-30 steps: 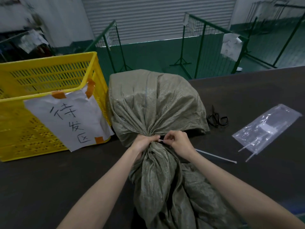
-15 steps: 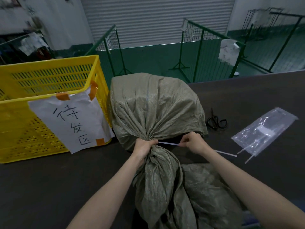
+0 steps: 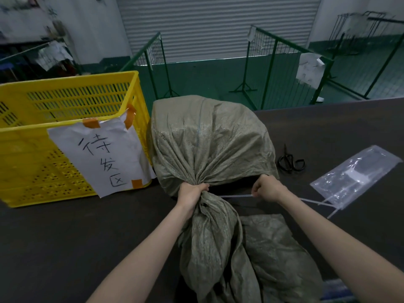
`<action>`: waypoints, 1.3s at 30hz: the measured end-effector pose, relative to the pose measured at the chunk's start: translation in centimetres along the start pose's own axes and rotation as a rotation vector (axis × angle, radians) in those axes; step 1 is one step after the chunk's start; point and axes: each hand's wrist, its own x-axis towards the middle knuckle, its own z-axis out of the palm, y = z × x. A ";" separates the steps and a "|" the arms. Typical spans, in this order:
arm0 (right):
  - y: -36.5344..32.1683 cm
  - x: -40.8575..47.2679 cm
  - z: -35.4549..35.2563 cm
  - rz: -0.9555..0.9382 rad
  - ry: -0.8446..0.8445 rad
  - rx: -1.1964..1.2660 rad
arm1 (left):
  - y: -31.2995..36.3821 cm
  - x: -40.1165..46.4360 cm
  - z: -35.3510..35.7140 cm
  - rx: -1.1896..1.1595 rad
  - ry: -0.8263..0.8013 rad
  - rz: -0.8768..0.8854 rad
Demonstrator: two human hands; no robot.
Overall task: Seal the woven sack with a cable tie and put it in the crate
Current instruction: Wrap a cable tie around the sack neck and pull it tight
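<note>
The loose mouth of the woven sack (image 3: pixel 214 149) is spread over the near edge of the dark worktop (image 3: pixel 65 226). Its gathered neck is clenched in the left hand (image 3: pixel 192 191); the white cable tie (image 3: pixel 236 196) is drawn taut to the right in the closed grip of the right hand (image 3: pixel 267 189). Just right, a clear plastic bag (image 3: pixel 354 176) of ties is laid, with black scissors (image 3: pixel 290 161) beyond. The yellow crate (image 3: pixel 43 136), bearing a taped paper sign (image 3: pixel 98 158), is set touching the sack's left. Green mesh barriers (image 3: pixel 273 62) are seen behind.

left hand (image 3: pixel 192 192) fisted on gathered sack (image 3: pixel 209 145) neck | right hand (image 3: pixel 267 189) gripping taut cable tie (image 3: pixel 236 196) | crate (image 3: pixel 65 136) at desk (image 3: pixel 65 237) left edge
</note>
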 end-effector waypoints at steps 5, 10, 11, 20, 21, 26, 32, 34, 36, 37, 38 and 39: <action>-2.6 0.9 1.2 -0.145 -0.056 0.204 | 0.5 -0.7 -0.2 -0.055 -0.064 -0.041; -6.4 2.2 3.2 -0.204 -0.084 0.308 | -0.3 -0.8 -1.0 -0.165 -0.051 -0.089; -6.9 2.6 3.5 -0.202 -0.092 0.315 | -0.4 -1.2 -1.3 -0.217 -0.050 -0.127; -8.6 3.8 5.3 -0.185 -0.196 0.376 | -0.6 -1.8 -5.2 -0.784 0.163 -0.262; -8.8 3.8 5.4 -0.193 -0.192 0.393 | -0.5 -1.5 -5.5 -0.772 0.199 -0.280; -9.2 3.8 5.8 -0.197 -0.133 0.396 | -0.7 0.1 -6.1 -0.419 0.189 -0.165; -9.4 3.0 4.4 -0.256 -0.113 0.210 | 0.0 2.2 -8.1 -0.113 0.317 -0.051; -9.0 2.7 3.6 -0.243 -0.085 0.132 | 0.6 2.9 -9.6 -0.148 0.402 -0.047; -8.4 2.7 2.8 -0.195 -0.061 0.106 | 1.6 3.6 -10.7 -0.200 0.446 -0.022; -8.1 2.8 2.4 -0.170 -0.044 0.107 | 2.0 4.0 -11.0 -0.200 0.451 0.001; -8.0 2.7 2.0 -0.147 -0.023 0.104 | 2.5 4.1 -11.1 -0.180 0.447 0.028; -7.9 2.7 1.5 -0.135 0.000 0.089 | 3.1 4.2 -11.1 -0.155 0.433 0.070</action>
